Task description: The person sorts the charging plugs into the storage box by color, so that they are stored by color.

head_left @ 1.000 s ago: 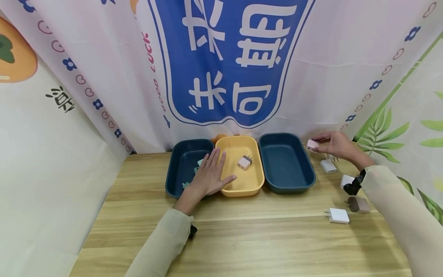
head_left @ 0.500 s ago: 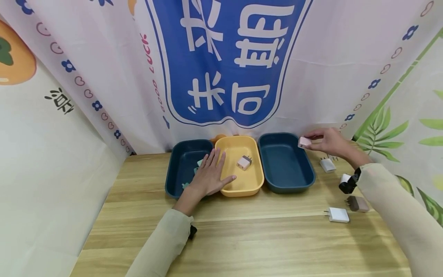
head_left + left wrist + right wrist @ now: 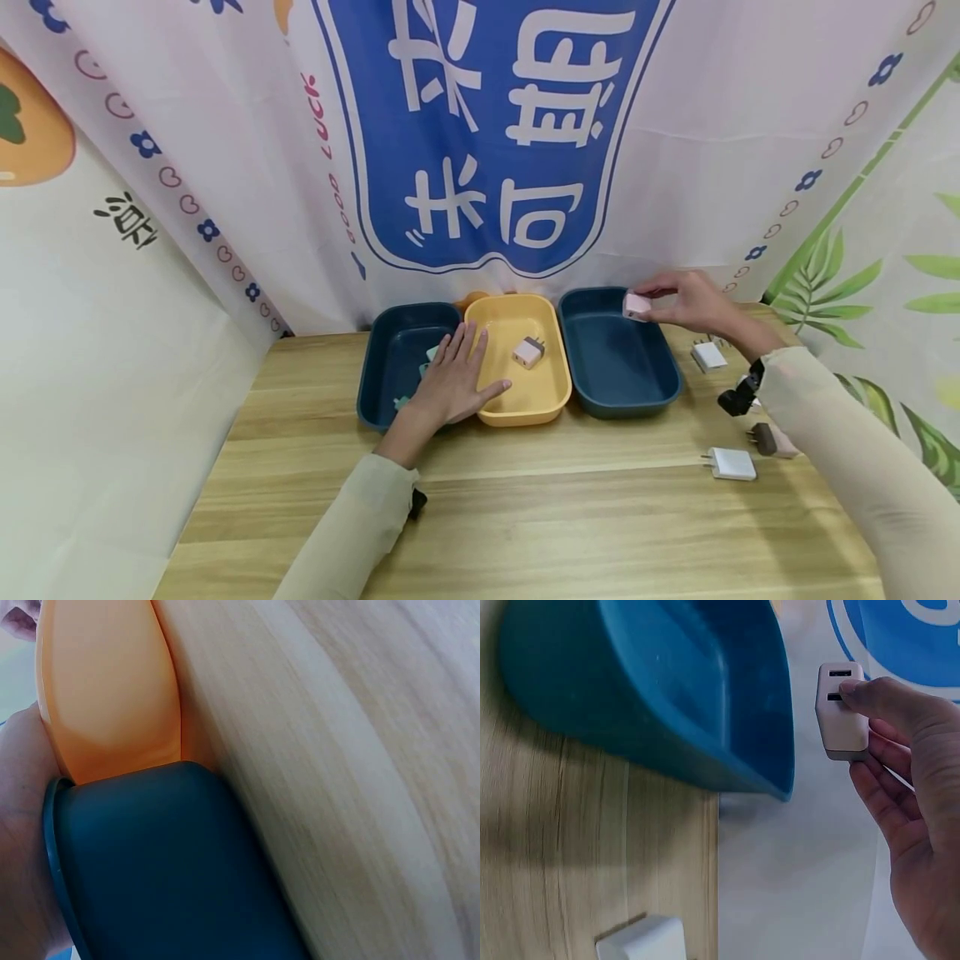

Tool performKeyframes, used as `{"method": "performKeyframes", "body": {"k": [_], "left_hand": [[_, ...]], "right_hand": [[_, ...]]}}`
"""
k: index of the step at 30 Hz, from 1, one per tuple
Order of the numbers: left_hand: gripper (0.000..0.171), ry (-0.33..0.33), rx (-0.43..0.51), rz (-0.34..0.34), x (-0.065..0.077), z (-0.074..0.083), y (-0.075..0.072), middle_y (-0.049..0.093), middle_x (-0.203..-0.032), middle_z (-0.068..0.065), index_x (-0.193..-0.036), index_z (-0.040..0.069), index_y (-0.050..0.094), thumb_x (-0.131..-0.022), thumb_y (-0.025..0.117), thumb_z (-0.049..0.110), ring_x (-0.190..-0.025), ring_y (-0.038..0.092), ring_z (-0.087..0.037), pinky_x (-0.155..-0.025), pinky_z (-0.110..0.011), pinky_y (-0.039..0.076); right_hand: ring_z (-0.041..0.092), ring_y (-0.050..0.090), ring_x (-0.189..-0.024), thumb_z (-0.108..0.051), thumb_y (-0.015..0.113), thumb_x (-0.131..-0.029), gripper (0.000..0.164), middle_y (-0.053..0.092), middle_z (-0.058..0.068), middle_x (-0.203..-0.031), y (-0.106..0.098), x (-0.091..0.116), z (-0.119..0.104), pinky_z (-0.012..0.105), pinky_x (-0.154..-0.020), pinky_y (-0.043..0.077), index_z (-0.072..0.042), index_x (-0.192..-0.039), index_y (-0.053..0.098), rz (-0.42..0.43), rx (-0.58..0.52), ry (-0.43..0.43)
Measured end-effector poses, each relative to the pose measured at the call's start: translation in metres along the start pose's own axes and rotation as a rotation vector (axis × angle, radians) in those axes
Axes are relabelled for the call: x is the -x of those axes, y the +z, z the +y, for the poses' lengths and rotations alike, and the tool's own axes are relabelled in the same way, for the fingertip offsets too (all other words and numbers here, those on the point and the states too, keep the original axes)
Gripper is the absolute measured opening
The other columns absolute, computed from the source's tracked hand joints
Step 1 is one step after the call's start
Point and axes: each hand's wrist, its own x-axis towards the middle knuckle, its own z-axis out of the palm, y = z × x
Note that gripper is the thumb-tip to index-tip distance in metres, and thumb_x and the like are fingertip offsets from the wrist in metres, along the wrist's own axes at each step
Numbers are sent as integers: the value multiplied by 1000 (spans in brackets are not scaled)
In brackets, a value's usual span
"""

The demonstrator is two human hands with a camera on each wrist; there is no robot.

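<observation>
Pink charger (image 3: pixel 637 306): small block, grey at one end, two slots in one face; pinched in the right hand (image 3: pixel 692 302), apart from the rim, at the far right corner of the right blue tray (image 3: pixel 621 367). Said tray: deep, round-cornered, upright. Yellow tray (image 3: pixel 517 398): middle of the row, containing one pink-and-grey charger (image 3: pixel 528 353). Left blue tray (image 3: pixel 386 367): containing green pieces (image 3: pixel 401 402), partly covered by the left hand (image 3: pixel 450 383).

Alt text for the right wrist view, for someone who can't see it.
A person's right hand pinches a small pale pink charger block with two USB ports, held clear of the rim of a deep teal-blue plastic tray. A white charger block, cut off by the picture's bottom edge, rests on a light wood-grain table.
</observation>
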Motion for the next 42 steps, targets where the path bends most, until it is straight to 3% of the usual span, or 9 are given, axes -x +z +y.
{"method": "performKeyframes", "body": {"k": [20,27,42], "left_hand": [[101,9,-5,-5,-2,-2,3,3,-179,-15,-171,10,9,-101,38,77,-165,-2,-31,-133,-54,7],[102,6,-2,-7,-2,-1,2,2,-179,-15,-171,10,9,-101,38,77,-165,-3,-31,-133,-53,6],[101,10,4,9,-2,0,2,5,-178,-16,-171,9,12,-101,40,76,-165,0,-32,-133,-54,7]], "right_hand": [[33,74,-100,-19,92,-84,38,77,17,-117,21,-23,-32,57,-89,61,-3,-117,81,-49,-7,-166],[28,75,-99,-15,91,-83,37,78,14,-115,30,-31,-43,52,-88,62,-4,-116,81,-68,-19,-253],[27,75,-105,-22,93,-83,40,78,11,-119,47,-42,-65,50,-94,61,-7,-118,81,-122,-13,-259]]}}
